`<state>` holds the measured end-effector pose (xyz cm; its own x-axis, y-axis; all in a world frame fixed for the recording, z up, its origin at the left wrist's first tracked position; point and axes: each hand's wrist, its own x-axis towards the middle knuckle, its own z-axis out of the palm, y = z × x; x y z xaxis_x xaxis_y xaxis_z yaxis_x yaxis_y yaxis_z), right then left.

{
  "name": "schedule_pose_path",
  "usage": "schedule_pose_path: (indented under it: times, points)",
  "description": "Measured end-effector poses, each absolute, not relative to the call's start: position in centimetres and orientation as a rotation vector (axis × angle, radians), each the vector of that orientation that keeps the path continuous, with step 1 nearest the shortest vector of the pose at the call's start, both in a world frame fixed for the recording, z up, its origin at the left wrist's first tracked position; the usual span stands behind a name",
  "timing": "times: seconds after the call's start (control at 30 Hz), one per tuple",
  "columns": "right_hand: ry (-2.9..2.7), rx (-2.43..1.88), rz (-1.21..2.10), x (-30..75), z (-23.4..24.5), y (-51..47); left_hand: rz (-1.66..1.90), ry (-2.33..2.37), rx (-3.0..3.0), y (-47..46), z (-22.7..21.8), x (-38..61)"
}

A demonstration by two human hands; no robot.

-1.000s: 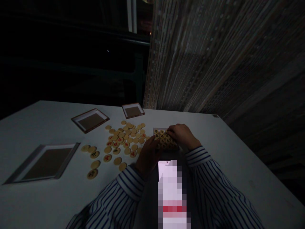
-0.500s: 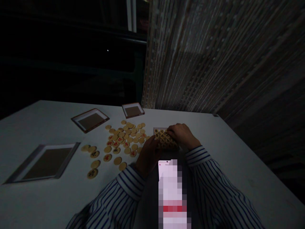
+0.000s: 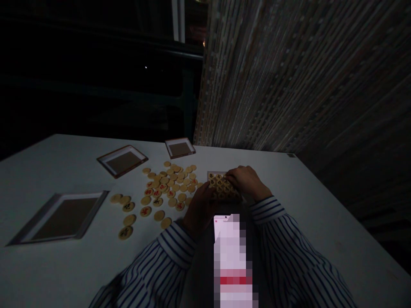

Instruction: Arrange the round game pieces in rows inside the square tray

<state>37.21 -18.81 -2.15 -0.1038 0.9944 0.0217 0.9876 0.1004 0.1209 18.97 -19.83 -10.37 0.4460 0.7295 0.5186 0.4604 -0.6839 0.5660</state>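
Note:
A small shallow box point(image 3: 208, 173) in front of me is filled with rows of Chinese chess pieces point(image 3: 219, 182), black characters facing up. My left hand point(image 3: 199, 210) is closed around its left and near side, the thumb along the edge. Over the far right corner curl the fingers of my right hand point(image 3: 246, 183), pressed together against the box and its pieces; the fingertips are partly hidden. Left of the box lies a loose heap of wooden chess pieces point(image 3: 173, 176), most blank side up, some showing red or black characters.
Two brown-rimmed trays point(image 3: 145, 161) point(image 3: 193, 152) lie toward the back of the white table point(image 3: 308, 239). A larger flat tray point(image 3: 105, 196) is at the left. A lit phone point(image 3: 221, 220), mostly pixelated, is below my hands. Behind the table hangs a string curtain point(image 3: 250, 85).
The view has shifted very slightly. Both hands stay at the box in nearly the same pose, and the loose pieces have not moved.

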Motion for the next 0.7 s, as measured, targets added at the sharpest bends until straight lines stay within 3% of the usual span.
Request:
schedule_pose_path:
  times: [0.7]
  points:
    - [2.284,2.013,0.161,37.15,-2.06,-18.89,1.066,1.024,2.342,-19.79,-10.46,18.97]
